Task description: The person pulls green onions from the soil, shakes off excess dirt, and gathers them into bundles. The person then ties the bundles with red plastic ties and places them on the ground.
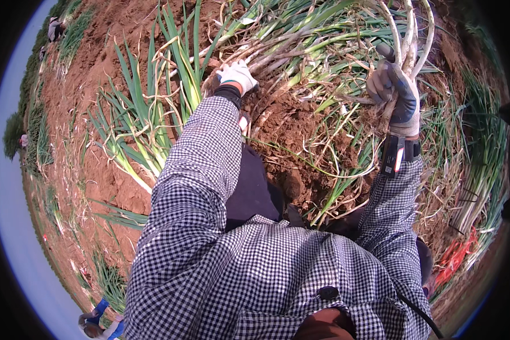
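My right hand, in a white knit glove with a blue-grey coated palm, is raised and closed around the root ends of several green onions. Their white stalks stick up past my fingers, and soil clings to the roots by my wrist. My left hand, gloved in white, rests back upward at the edge of a heap of pulled green onions. Its fingers point away from me and are partly hidden, so I cannot tell whether they grip a stalk. Dark straps with small devices sit at both wrists.
Upright green onions stand in the reddish soil left of my arm. A tied bundle of green onions lies far right, near red plastic strips. Another person is at lower left; a farther person is at upper left.
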{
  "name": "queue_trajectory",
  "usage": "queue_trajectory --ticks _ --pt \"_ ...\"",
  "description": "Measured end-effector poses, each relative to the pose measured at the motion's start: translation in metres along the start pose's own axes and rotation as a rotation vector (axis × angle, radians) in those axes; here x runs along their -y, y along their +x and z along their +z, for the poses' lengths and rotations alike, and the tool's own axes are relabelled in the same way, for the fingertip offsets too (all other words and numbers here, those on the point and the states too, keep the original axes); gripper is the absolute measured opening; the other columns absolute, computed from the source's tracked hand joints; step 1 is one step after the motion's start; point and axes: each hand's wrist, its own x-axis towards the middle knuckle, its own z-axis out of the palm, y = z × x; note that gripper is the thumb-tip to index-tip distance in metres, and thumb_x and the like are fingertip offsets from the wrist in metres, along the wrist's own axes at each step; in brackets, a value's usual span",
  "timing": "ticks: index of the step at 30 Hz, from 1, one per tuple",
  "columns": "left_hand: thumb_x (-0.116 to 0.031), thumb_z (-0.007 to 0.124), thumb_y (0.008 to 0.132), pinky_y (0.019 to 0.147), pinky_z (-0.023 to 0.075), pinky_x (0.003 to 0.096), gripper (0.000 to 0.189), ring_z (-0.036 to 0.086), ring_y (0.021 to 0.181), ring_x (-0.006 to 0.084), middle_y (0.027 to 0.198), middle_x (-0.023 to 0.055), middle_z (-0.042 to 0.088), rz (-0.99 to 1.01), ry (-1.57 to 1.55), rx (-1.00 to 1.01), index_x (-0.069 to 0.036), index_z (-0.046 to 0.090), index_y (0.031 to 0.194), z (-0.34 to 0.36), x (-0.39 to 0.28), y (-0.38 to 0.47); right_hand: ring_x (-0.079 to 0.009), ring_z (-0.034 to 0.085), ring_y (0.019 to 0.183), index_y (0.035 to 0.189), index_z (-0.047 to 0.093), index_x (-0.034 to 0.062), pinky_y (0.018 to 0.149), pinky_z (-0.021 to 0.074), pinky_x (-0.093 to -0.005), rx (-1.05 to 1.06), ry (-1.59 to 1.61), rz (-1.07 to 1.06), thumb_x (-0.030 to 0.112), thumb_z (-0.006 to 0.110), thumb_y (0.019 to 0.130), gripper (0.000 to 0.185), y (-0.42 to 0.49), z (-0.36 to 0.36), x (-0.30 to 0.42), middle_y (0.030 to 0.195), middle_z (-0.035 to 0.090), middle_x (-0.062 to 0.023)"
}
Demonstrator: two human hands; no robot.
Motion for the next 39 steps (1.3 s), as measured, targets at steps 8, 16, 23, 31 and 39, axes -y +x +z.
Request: queue_trajectory --ticks 8,16,23,31,39 --pt "-0.036 0.062 0.088 0.095 0.0509 0.0473 0.042 0.067 0.116 0.0306 0.124 0.0143 0.07 -0.07 -0.085 -0.077 -0.011 0.072 0.118 -0.002 -0.01 0.004 -0.01 0.053 0.059 0.112 0.059 -0.0002 0.054 0.0449 -0.0283 -0.46 0.451 0.588 0.012 0.057 0.102 0.015 -0.064 -0.05 -0.08 0.074 0.058 -0.0004" --pt "-0.045 0.065 0.081 0.097 0.0511 0.0403 0.055 0.066 0.115 0.0334 0.121 0.0177 0.07 0.071 -0.208 -0.087 -0.008 0.069 0.121 -0.036 -0.019 0.001 -0.007 0.047 0.06 0.129 0.05 -0.0096 0.056 0.0415 -0.0266 0.194 0.52 -0.136 0.017 0.045 0.108 0.034 -0.06 -0.037 0.108 0.081 0.047 -0.0004" --pt "-0.039 0.07 0.082 0.09 0.0511 0.0426 0.057 0.066 0.102 0.0409 0.109 0.0273 0.07 0.431 -0.448 0.018 0.008 0.065 0.114 -0.046 -0.096 -0.055 -0.0145 0.068 0.078 0.126 0.058 -0.0029 0.06 0.0548 -0.0232 -0.479 -0.03 0.433 0.01 0.069 0.094 0.037 -0.058 -0.088 -0.066 0.102 0.071 -0.0099" --pt "-0.039 0.075 0.079 0.091 0.0517 0.0483 0.055 0.062 0.106 0.0402 0.115 0.0232 0.058 0.805 0.051 -0.088 0.004 0.061 0.112 -0.025 -0.169 -0.177 -0.0212 0.068 0.108 0.13 0.062 -0.0019 0.098 0.0546 -0.0353 -0.32 0.219 0.291 0.021 0.065 0.099 0.038 -0.091 -0.075 -0.154 0.118 0.07 -0.0096" --pt "-0.026 0.069 0.098 0.103 0.0465 0.0278 0.056 0.058 0.117 0.0174 0.136 0.0127 0.055 0.247 -0.783 -0.213 0.003 0.049 0.14 -0.012 -0.141 -0.167 -0.0327 0.066 0.115 0.137 0.054 -0.0069 0.1 0.0558 -0.0411 -0.187 0.579 0.248 0.016 0.061 0.099 0.044 -0.086 -0.101 -0.129 0.129 0.065 -0.0211"
